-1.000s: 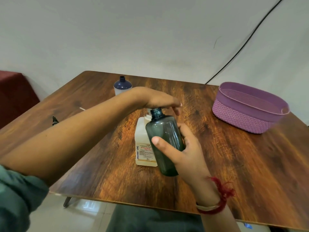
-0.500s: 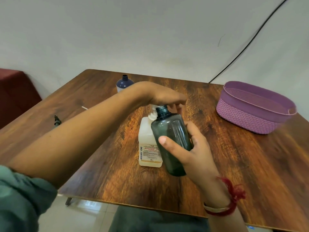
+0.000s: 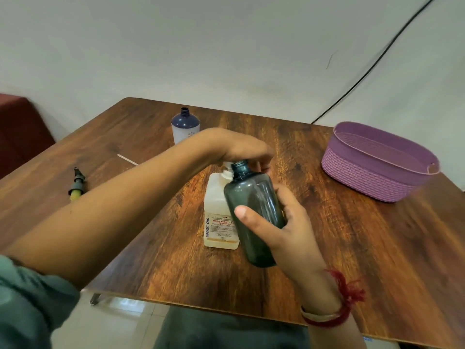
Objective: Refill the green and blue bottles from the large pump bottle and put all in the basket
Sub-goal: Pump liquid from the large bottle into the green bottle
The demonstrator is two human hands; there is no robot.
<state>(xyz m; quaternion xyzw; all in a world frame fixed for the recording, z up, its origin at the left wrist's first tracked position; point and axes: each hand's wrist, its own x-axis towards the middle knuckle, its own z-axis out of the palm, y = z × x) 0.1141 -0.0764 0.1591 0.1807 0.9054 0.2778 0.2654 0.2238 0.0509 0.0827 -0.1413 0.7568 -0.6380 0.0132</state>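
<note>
Mid-frame, the green bottle [image 3: 251,205] gripped by the right hand [image 3: 292,230] is brought nearer the pump head [image 3: 227,170] clasped by the left hand [image 3: 241,149], so filling is deemed ready.

Setting: a plain indoor room, domestic or small office; cannot tell which. Evidence: wood-grain desk [image 3: 352,248] over glossy pale floor tiles [image 3: 120,318], bare white wall [image 3: 201,46] with one black cable [image 3: 364,74] slanting across it. Dark red furniture [image 3: 20,127] at left edge; purple household basket [image 3: 372,177] on the desk.
</note>
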